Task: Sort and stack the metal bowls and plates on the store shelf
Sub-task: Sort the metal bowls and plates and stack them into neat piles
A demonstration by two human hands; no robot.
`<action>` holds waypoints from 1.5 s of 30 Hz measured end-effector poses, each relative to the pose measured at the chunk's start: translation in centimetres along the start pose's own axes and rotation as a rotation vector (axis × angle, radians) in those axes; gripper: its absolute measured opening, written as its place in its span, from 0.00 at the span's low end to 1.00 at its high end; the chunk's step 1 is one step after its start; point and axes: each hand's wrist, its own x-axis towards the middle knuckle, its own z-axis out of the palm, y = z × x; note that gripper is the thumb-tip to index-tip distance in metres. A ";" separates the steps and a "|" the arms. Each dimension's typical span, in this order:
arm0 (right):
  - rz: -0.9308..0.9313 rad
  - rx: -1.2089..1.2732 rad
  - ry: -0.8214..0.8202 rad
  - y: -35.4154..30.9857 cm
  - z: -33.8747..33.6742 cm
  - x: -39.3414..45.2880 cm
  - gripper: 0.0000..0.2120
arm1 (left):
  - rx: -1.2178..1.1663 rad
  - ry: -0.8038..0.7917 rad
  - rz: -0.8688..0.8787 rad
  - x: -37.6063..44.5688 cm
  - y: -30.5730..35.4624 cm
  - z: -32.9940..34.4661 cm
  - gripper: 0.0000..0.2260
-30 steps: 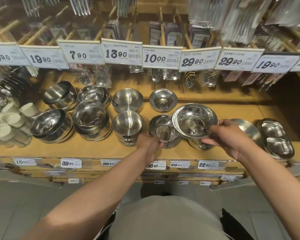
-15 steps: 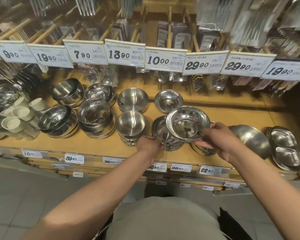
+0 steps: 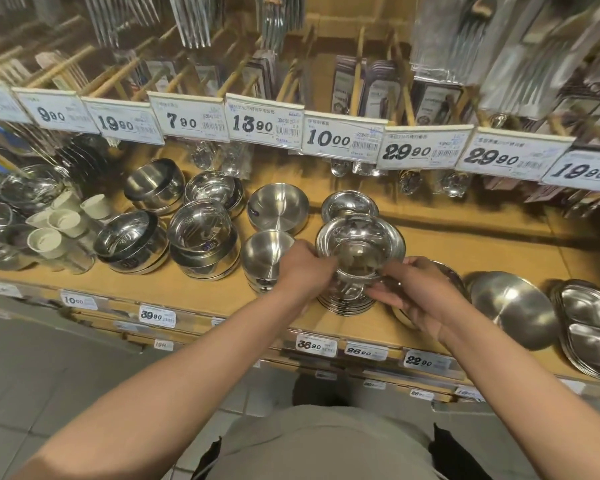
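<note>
Both hands hold one wide-rimmed bowl (image 3: 359, 245) above a stack (image 3: 347, 299) of like bowls on the shelf (image 3: 187, 292): left hand (image 3: 303, 268) grips its left rim, right hand (image 3: 418, 296) pinches its near right edge. Plates (image 3: 593, 327) lie far right.
</note>
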 end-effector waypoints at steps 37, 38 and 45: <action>-0.248 -0.963 0.240 2.6 -1.0 5.5 0.15 | 1.217 0.047 0.469 6.1 0.3 1.4 0.12; -0.253 -0.983 0.248 2.6 -0.9 5.4 0.15 | 1.236 0.046 0.467 6.1 0.3 1.5 0.12; -0.276 -1.015 0.243 3.1 -1.1 5.4 0.11 | 1.265 0.024 0.442 6.1 0.3 1.9 0.14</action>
